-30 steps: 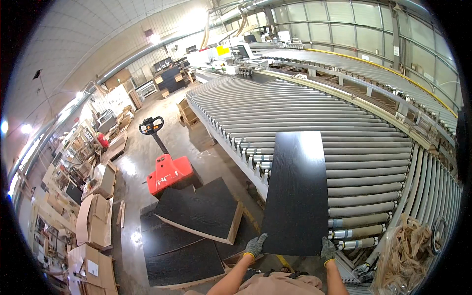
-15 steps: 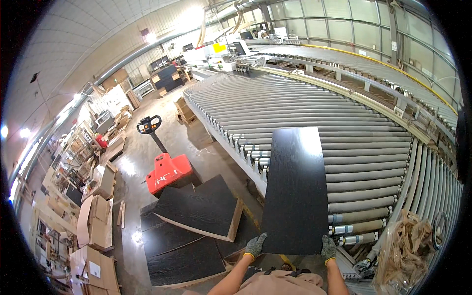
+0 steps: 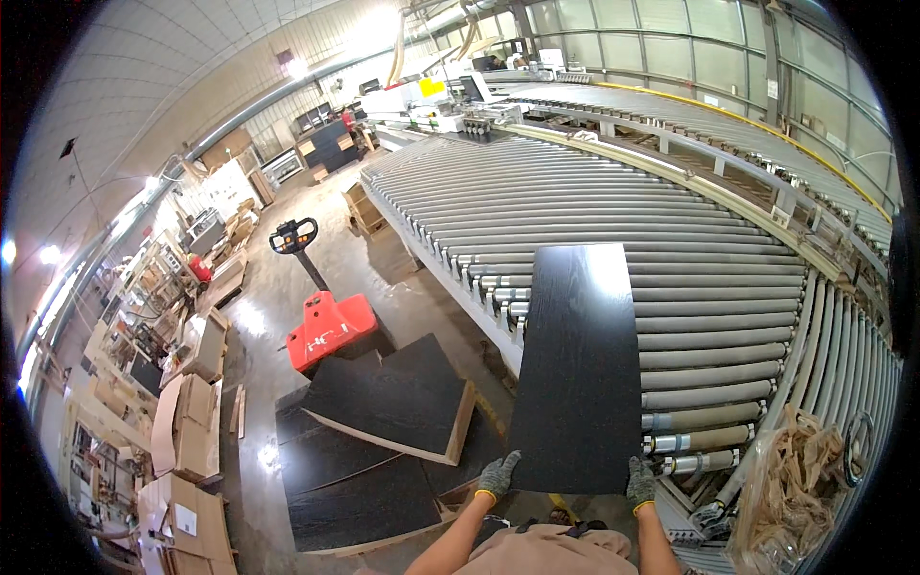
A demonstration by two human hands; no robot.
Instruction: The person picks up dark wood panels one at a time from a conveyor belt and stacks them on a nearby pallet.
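Observation:
A long black wood-grain panel (image 3: 580, 374) lies lengthwise before me, its far part over the roller conveyor (image 3: 709, 340). My left hand (image 3: 498, 476), in a grey knit glove with a yellow cuff, grips the panel's near left corner. At the near right corner my right hand (image 3: 639, 482), gloved alike, holds the edge. Both hands' undersides and some fingers are hidden by the panel. To the left, low stacks of similar black panels (image 3: 383, 393) show pale raw edges; the top one sits askew.
A red pallet truck (image 3: 331, 326) with a black handle stands beyond the stacks. Cardboard pieces (image 3: 187, 426) line the floor at left. Crumpled brown wrapping (image 3: 791, 494) is heaped at the near right, beside more rollers. A white machine (image 3: 407, 101) stands at the conveyor's far end.
Both hands keep their hold on the panel's near corners. The panel's far end reaches very slightly farther over the rollers; the view has shifted a little.

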